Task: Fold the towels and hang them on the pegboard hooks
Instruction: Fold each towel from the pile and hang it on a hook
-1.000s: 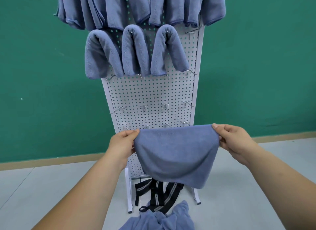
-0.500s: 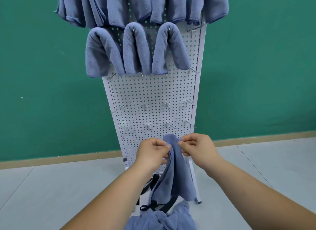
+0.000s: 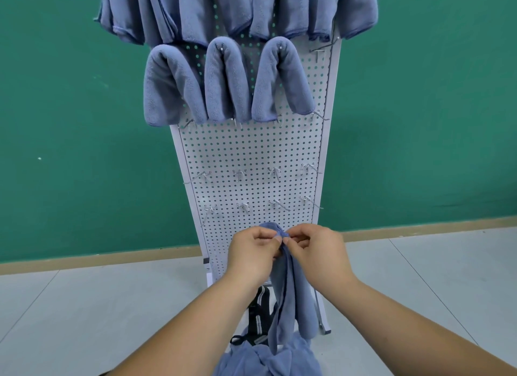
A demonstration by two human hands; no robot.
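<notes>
**Closing the fold before hanging**

Nearest the camera, a heap of unfolded towels (image 3: 268, 360) lies on the floor (image 3: 84, 305), with a black striped strap (image 3: 258, 311) just behind it. The towel in work (image 3: 291, 291) hangs above the heap as a narrow doubled strip. Whether its lower end touches the heap cannot be told.

The left hand (image 3: 251, 254) and the right hand (image 3: 317, 254) meet at the top of the strip, low in front of the pegboard (image 3: 251, 151). The fingers (image 3: 267, 237) of both hands are curled and pinch the gathered upper corners between thumb and fingertips. The two hands are very close together, perhaps touching.

Recommended handling, judged from this state:

1. Match the corners edge to edge before passing them to one hand, since plush cloth of this kind probably slides out of line easily.
2. Let the strip hang free so that its weight straightens the layers.
3. Run the freed hand down the strip to flatten it, then double it over to the width of the hung towels (image 3: 226, 81).

Beyond the hands, two rows of lower hooks (image 3: 274, 172) stand bare. Above them, three folded towels straddle their hooks as tight arches. The free hook (image 3: 317, 51) at the right end of that row looks the logical next place. A top row of towels (image 3: 279, 6) hangs looser, against the green wall (image 3: 84, 123)
</notes>
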